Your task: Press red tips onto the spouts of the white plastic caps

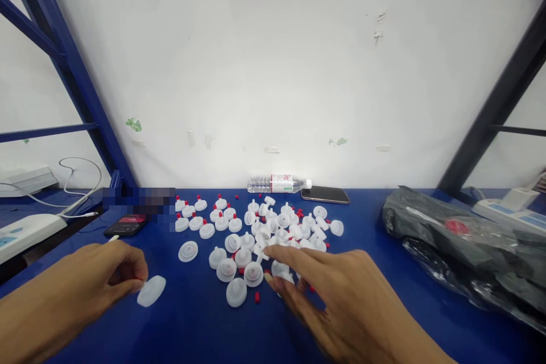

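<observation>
My left hand (115,276) is closed in a pinch at the left, gripping the edge of a white round plastic nozzle cap (151,291), held tilted. Over the near right side of a heap of similar white nozzle caps (243,257), my right hand (328,290) is open, thumb and forefinger apart. Another white cap (279,267) lies beside those fingers; its contact with them is unclear. Small red tips (257,297) are scattered among the heap. Left of it stand several white caps with red tips fitted (207,231), and one cap lies face up (188,251).
A clear bottle (281,183) lies on its side by the wall, next to a phone (325,195). Another dark phone (125,225) is at the left, near a power strip (29,233) with cables. Dark plastic bags (452,250) cover the right side of the blue table (179,330).
</observation>
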{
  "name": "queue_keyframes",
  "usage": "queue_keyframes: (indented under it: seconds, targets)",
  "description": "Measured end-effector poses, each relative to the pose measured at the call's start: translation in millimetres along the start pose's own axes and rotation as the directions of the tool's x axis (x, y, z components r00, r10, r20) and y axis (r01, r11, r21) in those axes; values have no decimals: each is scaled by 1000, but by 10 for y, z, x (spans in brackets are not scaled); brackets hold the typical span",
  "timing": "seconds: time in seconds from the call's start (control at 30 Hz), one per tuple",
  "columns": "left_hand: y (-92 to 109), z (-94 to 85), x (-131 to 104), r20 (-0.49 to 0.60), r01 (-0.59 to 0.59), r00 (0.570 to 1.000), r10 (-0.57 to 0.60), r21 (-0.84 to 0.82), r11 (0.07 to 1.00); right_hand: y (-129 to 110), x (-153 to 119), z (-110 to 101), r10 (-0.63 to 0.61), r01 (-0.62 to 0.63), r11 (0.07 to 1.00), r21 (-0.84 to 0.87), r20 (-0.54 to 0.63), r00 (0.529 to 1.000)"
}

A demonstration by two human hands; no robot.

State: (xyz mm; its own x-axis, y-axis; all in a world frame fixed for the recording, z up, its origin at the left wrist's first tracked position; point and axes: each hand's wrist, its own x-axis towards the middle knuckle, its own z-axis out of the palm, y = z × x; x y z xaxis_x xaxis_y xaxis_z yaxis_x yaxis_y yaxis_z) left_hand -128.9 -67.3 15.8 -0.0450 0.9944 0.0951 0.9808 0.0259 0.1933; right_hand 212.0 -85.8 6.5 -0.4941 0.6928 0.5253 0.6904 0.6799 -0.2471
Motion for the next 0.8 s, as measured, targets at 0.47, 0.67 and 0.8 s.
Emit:
queue_keyframes:
  seconds: [0.47, 0.67, 0.8]
  targets:
    - [-78, 385, 355, 142, 66, 988, -63, -14, 998, 14, 15, 22, 57, -61, 997, -39, -94, 994]
    - [-76, 467, 296, 46, 55, 998, -52, -77, 996, 80, 43, 74, 238, -164, 965, -203, 432, 870]
    - [-32, 367, 274, 48, 41, 998, -42, 4, 999, 61, 22, 59, 289, -209, 956, -206, 550, 784]
